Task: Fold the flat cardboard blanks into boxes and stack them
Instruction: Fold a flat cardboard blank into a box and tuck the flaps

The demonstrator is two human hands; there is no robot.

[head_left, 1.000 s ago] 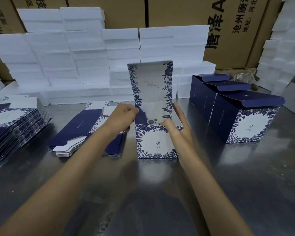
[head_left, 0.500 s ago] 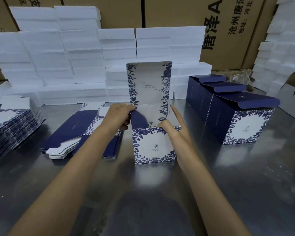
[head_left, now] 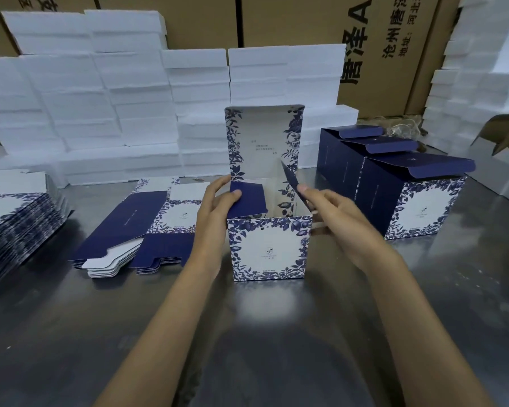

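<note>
A blue-and-white floral box [head_left: 269, 249] stands upright on the metal table [head_left: 247, 348] in the middle, its lid flap raised straight up. My left hand [head_left: 215, 207] pinches the box's left side flap, which is folded inward over the opening. My right hand [head_left: 332, 212] holds the right side flap, which stands tilted up and outward. A low pile of flat blanks [head_left: 135, 230] lies just left of the box. A row of folded boxes [head_left: 394, 189] with dark blue lids stands to the right.
A taller stack of flat blanks [head_left: 15, 224] sits at the far left edge. White foam blocks [head_left: 100, 107] are piled along the back and at the right [head_left: 482, 83], with brown cartons [head_left: 306, 22] behind. An open carton [head_left: 506, 160] stands at the far right.
My left hand has pressed the left flap further down into the box. My right hand has moved from the front rim out to the right flap and taken hold of it.
</note>
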